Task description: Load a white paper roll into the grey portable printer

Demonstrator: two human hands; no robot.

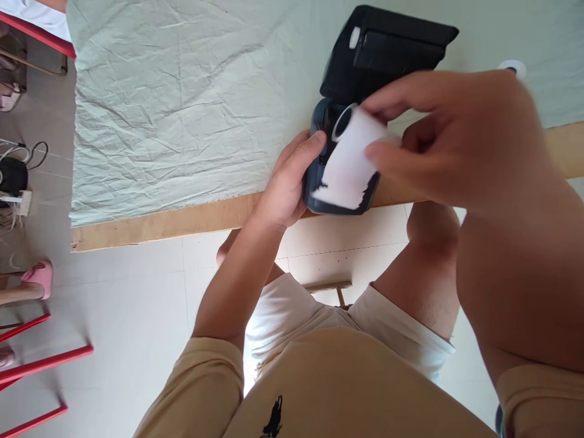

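A dark portable label printer [312, 188] lies at the table's front edge, its black lid [396, 52] swung up and away from me. My left hand [292, 179] grips the printer's left side, thumb on the rim. Between thumb and fingers of my right hand [451, 134] is a white paper roll [353, 152], held just above the body. The roll's dark core faces left, and its loose end with a ragged edge hangs toward me. Motion blurs the right hand slightly. Most of the printer's inside is hidden behind the paper and that hand.
A pale green cloth [182, 109] covers the table, with a bare wooden edge [168, 228] along the front. Another white roll [513, 66] is partly hidden beyond my right hand. Red metal bars [50, 362], cables [13, 207] and a person's pink shoe [41, 280] are at the left.
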